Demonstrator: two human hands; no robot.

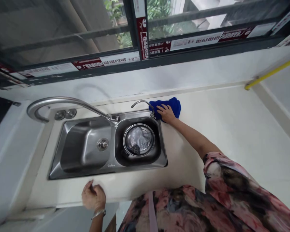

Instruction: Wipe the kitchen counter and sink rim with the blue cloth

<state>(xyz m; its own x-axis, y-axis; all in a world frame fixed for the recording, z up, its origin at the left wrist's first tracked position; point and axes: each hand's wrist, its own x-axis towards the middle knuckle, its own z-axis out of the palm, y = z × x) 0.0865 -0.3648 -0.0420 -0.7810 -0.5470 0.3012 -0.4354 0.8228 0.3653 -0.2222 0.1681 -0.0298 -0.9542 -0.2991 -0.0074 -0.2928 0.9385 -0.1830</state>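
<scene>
Wiping seems under way, its completion unclear: the right hand (166,113) rests, grip spread, on a blue cloth (176,107). The left hand (93,197) curls loosely, any contents indiscernible.

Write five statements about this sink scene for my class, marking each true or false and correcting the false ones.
1. The right hand rests on a blue cloth. True.
2. The left hand touches the cloth too. False: it is by the front edge of the counter, away from the cloth.
3. A perforated metal bowl sits in the right basin. True.
4. The cloth lies in the left basin. False: it lies beside the small faucet.
5. A bracelet circles the left wrist. True.
</scene>
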